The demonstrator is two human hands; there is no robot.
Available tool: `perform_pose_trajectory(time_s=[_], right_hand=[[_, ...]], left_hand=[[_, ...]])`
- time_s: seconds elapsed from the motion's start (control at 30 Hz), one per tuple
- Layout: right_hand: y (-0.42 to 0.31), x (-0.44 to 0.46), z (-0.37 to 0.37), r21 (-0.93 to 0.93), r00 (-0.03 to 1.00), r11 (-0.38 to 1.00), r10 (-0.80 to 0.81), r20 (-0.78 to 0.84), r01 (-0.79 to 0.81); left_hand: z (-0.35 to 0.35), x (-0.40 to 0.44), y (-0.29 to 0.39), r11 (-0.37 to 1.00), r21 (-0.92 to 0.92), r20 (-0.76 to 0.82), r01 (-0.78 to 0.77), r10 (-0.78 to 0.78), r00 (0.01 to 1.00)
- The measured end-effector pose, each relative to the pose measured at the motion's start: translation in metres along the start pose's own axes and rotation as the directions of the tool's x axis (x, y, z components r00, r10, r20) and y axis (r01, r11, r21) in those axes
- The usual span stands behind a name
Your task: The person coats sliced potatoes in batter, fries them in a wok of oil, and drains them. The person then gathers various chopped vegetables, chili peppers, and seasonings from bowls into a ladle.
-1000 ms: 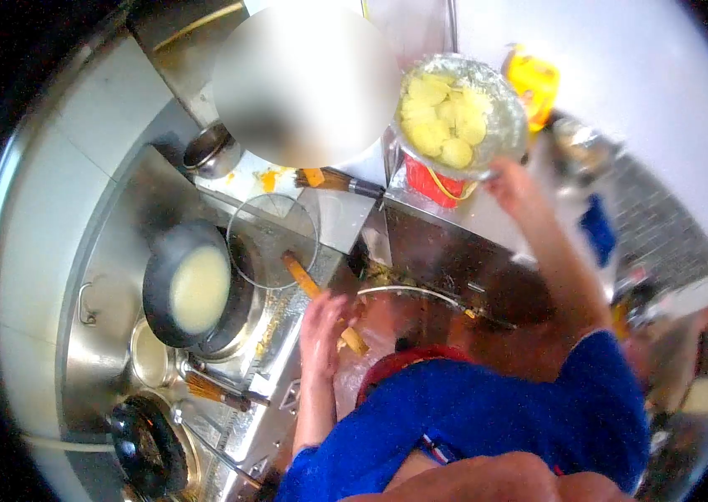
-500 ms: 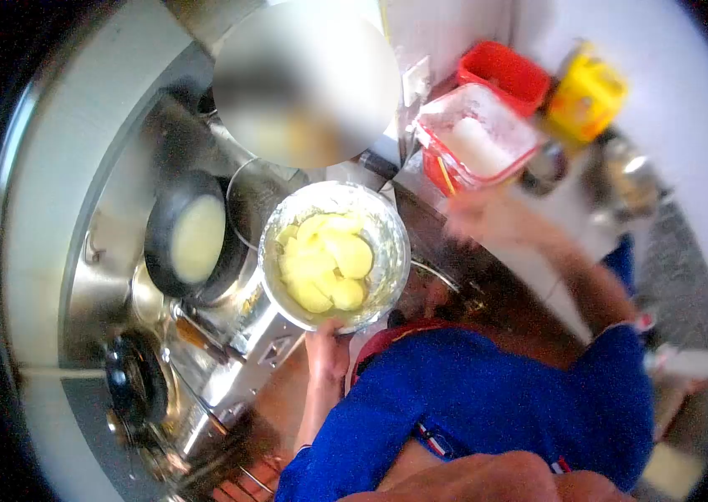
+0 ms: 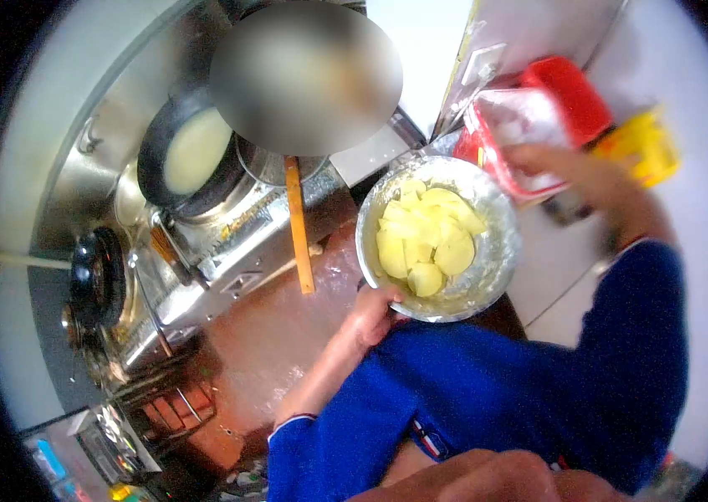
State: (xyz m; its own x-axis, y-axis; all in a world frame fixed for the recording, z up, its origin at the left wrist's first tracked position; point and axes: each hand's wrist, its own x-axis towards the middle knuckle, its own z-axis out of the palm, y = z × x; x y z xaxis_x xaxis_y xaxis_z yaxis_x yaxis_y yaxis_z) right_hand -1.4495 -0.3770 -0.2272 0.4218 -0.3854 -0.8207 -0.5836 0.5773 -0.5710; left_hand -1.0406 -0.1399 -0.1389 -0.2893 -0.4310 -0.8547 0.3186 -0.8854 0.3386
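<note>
My left hand (image 3: 373, 314) grips the near rim of a metal bowl (image 3: 498, 255), tilted a little towards me. Pale yellow slices (image 3: 427, 224), which look like potato, lie in the bowl, and whitish residue coats its inner wall. Just beyond, to the right, my right hand (image 3: 542, 163) reaches over a red-rimmed tub (image 3: 481, 142) with white contents (image 3: 528, 121). Motion smears its fingers, so whether they hold anything is not visible.
A wok (image 3: 149, 163) with pale liquid sits on the stove at left, near a black pan (image 3: 90, 280). A flat wooden handle (image 3: 298, 230) juts over the counter edge. Behind the tub stand a red container (image 3: 575, 100) and a yellow one (image 3: 642, 151). A blurred disc hides the top middle.
My left hand and the bowl have shifted right, away from the stove. My right hand has moved up over the tub. The view has turned, and the wooden handle now shows.
</note>
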Motion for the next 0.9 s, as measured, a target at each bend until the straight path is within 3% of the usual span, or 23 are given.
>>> perform_pose_trajectory(time_s=[0.07, 0.1, 0.13, 0.23, 0.37, 0.43, 0.5, 0.57, 0.63, 0.73, 0.83, 0.9], right_hand=[[-0.013, 0.005, 0.003, 0.119, 0.993, 0.987, 0.113, -0.045, -0.107], [-0.002, 0.019, -0.004, 0.164, 0.997, 0.983, 0.081, -0.001, -0.08], [0.008, 0.032, -0.01, 0.211, 0.998, 0.976, 0.048, 0.042, -0.056], [-0.094, -0.075, 0.07, 0.143, 0.893, 0.978, 0.195, -0.405, -0.149], [-0.076, -0.078, 0.042, 0.372, 0.938, 0.917, -0.005, -0.346, 0.143], [-0.077, -0.09, 0.037, 0.47, 0.931, 0.849, -0.066, -0.359, 0.241], [-0.067, -0.096, 0.029, 0.511, 0.934, 0.786, -0.243, -0.26, 0.347], [-0.048, -0.099, 0.015, 0.577, 0.856, 0.667, -0.504, -0.118, 0.472], [-0.041, -0.1, 0.01, 0.596, 0.858, 0.647, -0.49, -0.154, 0.476], [-0.049, -0.109, 0.018, 0.535, 0.861, 0.675, -0.376, -0.342, 0.508], [-0.083, -0.138, 0.056, 0.435, 0.79, 0.738, -0.213, -0.575, 0.516], [-0.091, -0.142, 0.064, 0.435, 0.766, 0.744, -0.159, -0.623, 0.508]], left_hand=[[0.005, 0.002, 0.005, 0.998, -0.064, -0.013, -0.01, 0.009, 1.0], [0.002, 0.002, 0.008, 0.997, -0.056, 0.063, -0.046, 0.05, 0.997], [0.004, 0.0, 0.008, 0.996, -0.072, 0.031, -0.056, 0.059, 0.998], [0.001, 0.001, 0.006, 0.997, -0.063, -0.009, -0.038, 0.037, 0.999], [-0.004, -0.001, 0.015, 0.995, -0.088, -0.012, 0.043, -0.044, 0.999], [0.003, -0.01, 0.024, 0.995, -0.09, -0.013, -0.052, 0.051, 0.999], [0.025, -0.028, 0.034, 0.986, -0.107, -0.074, -0.124, 0.117, 0.99], [0.019, -0.023, 0.033, 0.988, -0.068, -0.043, -0.136, 0.133, 0.99], [0.008, -0.02, 0.035, 0.993, -0.056, -0.01, -0.101, 0.1, 0.995], [0.011, -0.021, 0.036, 0.994, -0.029, -0.057, -0.106, 0.104, 0.993], [0.027, -0.036, 0.041, 0.994, -0.023, -0.066, -0.103, 0.101, 0.993], [0.021, -0.03, 0.035, 0.992, -0.04, -0.044, -0.117, 0.115, 0.992]])
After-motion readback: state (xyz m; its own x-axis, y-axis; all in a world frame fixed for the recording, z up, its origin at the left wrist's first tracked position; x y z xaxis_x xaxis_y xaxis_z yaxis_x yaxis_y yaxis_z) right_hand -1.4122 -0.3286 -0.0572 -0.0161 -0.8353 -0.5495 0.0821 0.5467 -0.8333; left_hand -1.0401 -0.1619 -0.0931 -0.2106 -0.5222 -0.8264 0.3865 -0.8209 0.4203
